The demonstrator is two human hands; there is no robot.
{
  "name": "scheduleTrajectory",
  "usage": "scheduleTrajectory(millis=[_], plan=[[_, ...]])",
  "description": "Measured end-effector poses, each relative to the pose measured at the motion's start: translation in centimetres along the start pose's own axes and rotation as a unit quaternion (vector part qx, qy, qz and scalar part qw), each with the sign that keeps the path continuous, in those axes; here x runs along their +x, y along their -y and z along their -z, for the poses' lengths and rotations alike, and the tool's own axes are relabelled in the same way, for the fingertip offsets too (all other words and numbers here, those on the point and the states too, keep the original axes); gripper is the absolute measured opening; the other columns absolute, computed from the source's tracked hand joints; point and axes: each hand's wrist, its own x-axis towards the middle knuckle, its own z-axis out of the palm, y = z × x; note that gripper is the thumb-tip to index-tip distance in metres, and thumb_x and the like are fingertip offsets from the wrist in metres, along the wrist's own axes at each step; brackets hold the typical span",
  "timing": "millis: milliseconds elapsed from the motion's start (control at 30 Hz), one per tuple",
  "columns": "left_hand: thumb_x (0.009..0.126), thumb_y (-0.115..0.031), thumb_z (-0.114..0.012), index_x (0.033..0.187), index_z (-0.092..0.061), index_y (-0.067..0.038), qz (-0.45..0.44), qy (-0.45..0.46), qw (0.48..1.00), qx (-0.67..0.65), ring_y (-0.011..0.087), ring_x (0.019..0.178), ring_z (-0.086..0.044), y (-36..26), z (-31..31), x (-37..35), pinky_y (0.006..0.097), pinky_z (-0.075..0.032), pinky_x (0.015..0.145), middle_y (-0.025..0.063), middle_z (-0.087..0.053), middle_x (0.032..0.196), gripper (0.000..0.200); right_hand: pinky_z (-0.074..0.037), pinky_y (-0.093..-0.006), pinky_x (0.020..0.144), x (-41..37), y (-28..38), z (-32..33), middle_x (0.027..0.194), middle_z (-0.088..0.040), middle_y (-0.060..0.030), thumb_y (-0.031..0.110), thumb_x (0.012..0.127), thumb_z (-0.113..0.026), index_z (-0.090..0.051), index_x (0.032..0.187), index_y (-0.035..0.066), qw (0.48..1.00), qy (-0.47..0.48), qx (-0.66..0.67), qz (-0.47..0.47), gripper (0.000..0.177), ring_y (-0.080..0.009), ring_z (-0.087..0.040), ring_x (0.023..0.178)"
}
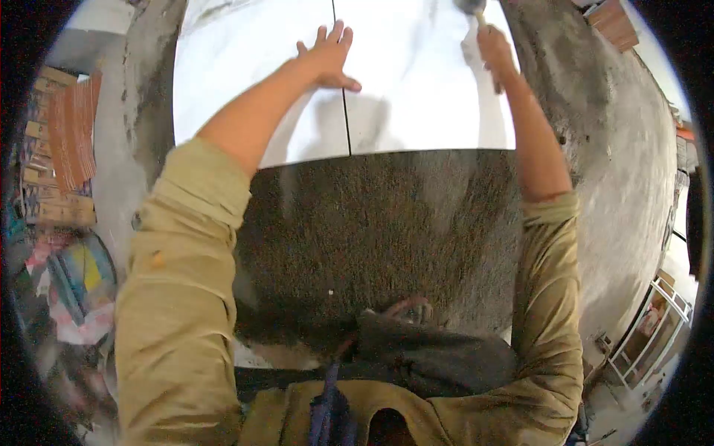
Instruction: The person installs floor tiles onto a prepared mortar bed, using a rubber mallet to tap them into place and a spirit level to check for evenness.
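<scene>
Two large white tiles (439,111) lie side by side with a thin dark joint (346,126) running between them. My left hand (331,59) rests with spread fingers over that joint. In my right hand (494,52) is a mallet (470,6), its fingers wrapped round the wooden handle, the dark head up at the top edge of the view. The mallet and hand overlap the right side of the right-hand tile, where a shadow falls.
Dark, rough mortar (379,230) spreads between the tiles and my body. Grey concrete floor (610,186) lies on both sides. Stacked cardboard boxes (59,201) and reddish tiles or sheets (72,134) stand at the left. A white metal frame (654,334) is at the lower right.
</scene>
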Motion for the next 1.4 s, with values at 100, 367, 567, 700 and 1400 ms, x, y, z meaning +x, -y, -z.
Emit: scheduleTrajectory(millis=[100, 367, 567, 700, 1400], plan=[[0.073, -0.066, -0.058, 0.145, -0.006, -0.002, 0.073, 0.060, 0.995, -0.012, 0.0436, 0.138, 0.000, -2.2, 2.6, 0.8, 0.0672, -0.014, 0.103, 0.0227, 0.001, 0.151, 0.110, -0.047, -0.0524, 0.081, -1.5, 1.5, 0.3, 0.098, -0.061, -0.0278, 0.027, 0.090, -0.041, -0.054, 0.100, 0.001, 0.999, -0.039, 0.007, -0.007, 0.031, -0.0470, -0.058, 0.091], [0.092, -0.058, -0.025, 0.145, -0.015, -0.002, 0.101, -0.235, 0.963, -0.085, 0.0436, 0.138, -0.002, -8.2, -0.4, 6.5, 0.0627, -0.002, 0.107, 0.0266, -0.006, 0.149, 0.078, -0.044, -0.0548, 0.079, -2.0, 4.1, 2.7, 0.093, -0.060, -0.0300, 0.026, 0.091, -0.042, -0.051, 0.108, 0.001, 0.999, -0.024, -0.046, 0.002, 0.031, -0.0496, -0.057, 0.088], [0.090, -0.059, -0.030, 0.145, -0.018, -0.004, 0.074, -0.262, 0.961, -0.050, 0.0407, 0.139, -0.004, -8.1, -1.1, 6.9, 0.0627, -0.003, 0.107, 0.0230, -0.007, 0.151, 0.078, -0.048, -0.0545, 0.075, -2.4, 7.3, 1.2, 0.087, -0.063, -0.0276, 0.027, 0.089, -0.043, -0.050, 0.107, 0.005, 1.000, -0.011, 0.018, -0.013, 0.030, -0.0467, -0.061, 0.082], [0.089, -0.061, -0.031, 0.146, -0.014, -0.008, 0.094, -0.227, 0.969, -0.019, 0.0409, 0.139, -0.004, -8.4, -0.8, 7.2, 0.0628, -0.002, 0.107, 0.0204, -0.006, 0.152, 0.081, -0.048, -0.0547, 0.073, -3.3, 8.8, 1.3, 0.081, -0.063, -0.0277, 0.027, 0.089, -0.044, -0.050, 0.107, 0.006, 0.999, 0.024, 0.029, -0.033, 0.029, -0.0454, -0.062, 0.078], [0.089, -0.059, -0.034, 0.146, -0.018, -0.012, 0.060, -0.207, 0.977, 0.006, 0.0472, 0.137, -0.003, -8.9, -0.1, 6.9, 0.0686, -0.004, 0.103, 0.0197, -0.008, 0.151, 0.077, -0.051, -0.0519, 0.068, -3.8, 9.2, 3.0, 0.080, -0.063, -0.0279, 0.024, 0.088, -0.043, -0.051, 0.105, 0.001, 0.998, -0.002, 0.059, -0.035, 0.029, -0.0418, -0.064, 0.074]])
